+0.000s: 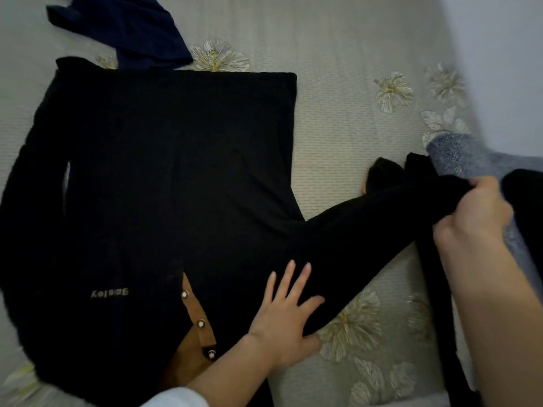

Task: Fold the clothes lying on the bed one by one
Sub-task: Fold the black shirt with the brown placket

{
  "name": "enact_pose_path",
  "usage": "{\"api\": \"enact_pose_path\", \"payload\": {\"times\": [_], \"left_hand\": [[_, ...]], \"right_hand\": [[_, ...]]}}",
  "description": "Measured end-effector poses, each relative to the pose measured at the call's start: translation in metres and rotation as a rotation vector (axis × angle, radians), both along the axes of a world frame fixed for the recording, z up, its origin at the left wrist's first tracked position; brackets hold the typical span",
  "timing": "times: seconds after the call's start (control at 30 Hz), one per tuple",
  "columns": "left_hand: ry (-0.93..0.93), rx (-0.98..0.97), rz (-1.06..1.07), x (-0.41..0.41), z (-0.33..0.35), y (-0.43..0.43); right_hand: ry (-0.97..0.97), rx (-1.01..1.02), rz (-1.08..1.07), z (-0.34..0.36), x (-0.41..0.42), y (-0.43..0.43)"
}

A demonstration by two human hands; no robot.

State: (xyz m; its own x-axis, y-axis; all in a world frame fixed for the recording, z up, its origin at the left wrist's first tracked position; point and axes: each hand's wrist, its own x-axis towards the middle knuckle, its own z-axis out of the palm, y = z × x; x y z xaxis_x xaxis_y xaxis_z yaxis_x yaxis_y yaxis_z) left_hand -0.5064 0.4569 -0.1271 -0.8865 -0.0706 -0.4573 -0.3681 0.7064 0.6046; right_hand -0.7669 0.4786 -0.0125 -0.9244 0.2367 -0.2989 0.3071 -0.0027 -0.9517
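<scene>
1. Across the middle of the bed, reaching its left edge: one black shirt, long-sleeved and spread flat. The collar end is nearest you and the hem lies toward the far edge. A tan placket with pale buttons sits at the neck.
2. Sleeve: drawn out diagonally toward the right edge. Your right hand has its fingers curled round it near the cuff.
3. Left hand: fingers spread and flat, pressing the shoulder where that sleeve joins the body. It holds nothing.
4. Handling, as judged: soft, light, limp knit with no stiffness. It should sag and bunch wherever you leave it unsupported. Take hold at the cuff and the shoulder seam, and let the flat hand mark the fold line.
5. Other items: a navy garment at the far left corner, meeting the shirt's hem. A grey knit lies at the right edge under your right hand. What the dark cloth beside it is cannot be told.
</scene>
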Motion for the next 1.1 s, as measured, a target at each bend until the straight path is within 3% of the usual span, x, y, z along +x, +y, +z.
{"api": "enact_pose_path", "payload": {"times": [0.07,0.17,0.27,0.33,0.4,0.47,0.6,0.67,0.77,0.87,0.97,1.1], "left_hand": [[0.013,0.059,0.009,-0.002,0.001,0.006],[0.031,0.122,0.046,-0.002,0.0,0.011],[0.052,0.107,0.04,0.002,-0.001,0.011],[0.058,0.067,0.001,0.007,-0.003,0.01],[0.072,0.039,-0.038,0.012,-0.002,0.011],[0.097,0.053,-0.061,0.018,0.0,0.012],[0.162,0.195,0.016,0.033,0.002,0.005],[0.307,0.229,0.232,0.042,0.003,-0.013],[0.56,0.073,0.708,0.048,-0.004,-0.066],[0.548,-0.113,1.23,0.04,-0.002,-0.139],[0.37,0.063,1.681,0.027,0.004,-0.21],[0.266,0.417,1.799,0.008,0.005,-0.269]], "right_hand": [[0.155,0.15,0.032,0.017,0.021,-0.025],[0.437,0.246,0.262,0.021,0.064,-0.073],[0.509,0.355,0.865,0.004,0.112,-0.112],[0.433,0.468,1.376,-0.013,0.138,-0.122],[0.3,0.589,1.695,-0.032,0.149,-0.115],[0.258,0.712,1.739,-0.049,0.149,-0.094],[0.174,0.886,1.557,-0.072,0.134,-0.049],[0.187,0.933,1.513,-0.077,0.127,-0.033],[0.244,0.924,1.498,-0.08,0.129,-0.022],[0.202,0.932,1.598,-0.088,0.139,-0.018],[0.206,1.092,1.764,-0.097,0.151,-0.016],[0.131,1.108,1.776,-0.102,0.153,-0.021]]}}
